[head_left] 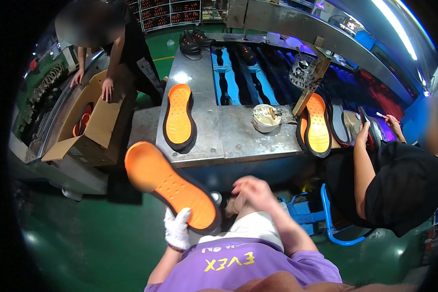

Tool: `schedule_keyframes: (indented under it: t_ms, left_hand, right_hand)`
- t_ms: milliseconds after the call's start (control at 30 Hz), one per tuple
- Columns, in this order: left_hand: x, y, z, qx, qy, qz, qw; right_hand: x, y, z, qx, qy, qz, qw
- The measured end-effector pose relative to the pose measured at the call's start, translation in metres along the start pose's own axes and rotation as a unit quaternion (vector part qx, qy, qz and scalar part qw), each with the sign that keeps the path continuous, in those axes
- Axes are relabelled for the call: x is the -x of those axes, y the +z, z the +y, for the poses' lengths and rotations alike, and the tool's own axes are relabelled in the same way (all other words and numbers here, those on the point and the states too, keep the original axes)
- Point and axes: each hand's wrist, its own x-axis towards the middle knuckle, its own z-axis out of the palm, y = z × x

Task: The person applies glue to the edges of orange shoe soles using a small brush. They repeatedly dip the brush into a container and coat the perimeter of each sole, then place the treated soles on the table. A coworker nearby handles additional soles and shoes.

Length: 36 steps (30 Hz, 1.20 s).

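One orange sole [177, 190], yellow-lettered shirt [282, 265]

Bold yellow capitals run across the purple shirt [194, 270], between the gloved left hand [177, 228] and the right forearm, closer to the wearer than either hand. They appear upside down from this view. A short row of smaller white lettering sits on the same shirt, nearer the left hand and partly lost in a fold. Beyond the right hand [255, 193], the round white tub [265, 125] carries dark print near its rim, too small to make out. Farther beyond that hand and to its right, a pale wrapped item [301, 72] by a wooden post [312, 85] bears black lettering, creased and only partly legible.
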Motion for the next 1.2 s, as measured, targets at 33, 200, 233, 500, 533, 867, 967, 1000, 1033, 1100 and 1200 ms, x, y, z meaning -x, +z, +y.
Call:
schedule_keyframes:
  t_ms: [33,200,233,500,533,867,967,1000,1033,1100,1200]
  left_hand:
    - [0.004,-0.015,-0.001,-0.006,0.003,0.037,0.999]
    - [0.018,-0.059,-0.025,0.057,-0.028,0.144,0.988]
    - [0.017,-0.062,-0.031,0.074,-0.034,0.156,0.984]
    - [-0.002,-0.077,-0.052,0.060,-0.042,0.164,0.984]
    - [-0.001,-0.076,-0.051,0.044,-0.043,0.166,0.984]
    - [-0.010,-0.071,-0.057,0.038,-0.059,0.188,0.980]
    - [-0.011,-0.068,-0.055,0.041,-0.067,0.173,0.982]
    - [-0.012,-0.069,-0.057,0.038,-0.068,0.175,0.982]
    - [-0.013,-0.070,-0.058,0.033,-0.069,0.176,0.981]
    - [-0.014,-0.071,-0.060,0.032,-0.072,0.183,0.980]
    - [-0.013,-0.068,-0.056,0.037,-0.080,0.197,0.977]
  right_hand:
    - [-0.019,-0.019,-0.013,0.036,-0.016,0.069,0.997]
    - [-0.118,-0.146,-0.053,0.290,-0.177,0.334,0.879]
    - [-0.131,-0.156,-0.064,0.345,-0.185,0.356,0.848]
    - [-0.194,-0.195,-0.069,0.511,0.081,0.309,0.798]
    - [-0.197,-0.197,-0.065,0.513,0.081,0.309,0.797]
    - [-0.171,-0.164,-0.118,0.494,0.018,0.187,0.849]
    - [-0.177,-0.152,-0.119,0.588,0.013,0.143,0.796]
    - [-0.179,-0.149,-0.119,0.613,0.005,0.133,0.779]
    - [-0.181,-0.146,-0.119,0.623,0.005,0.126,0.772]
    - [-0.186,-0.142,-0.118,0.643,0.005,0.112,0.757]
    - [-0.192,-0.141,-0.114,0.667,-0.033,0.090,0.739]
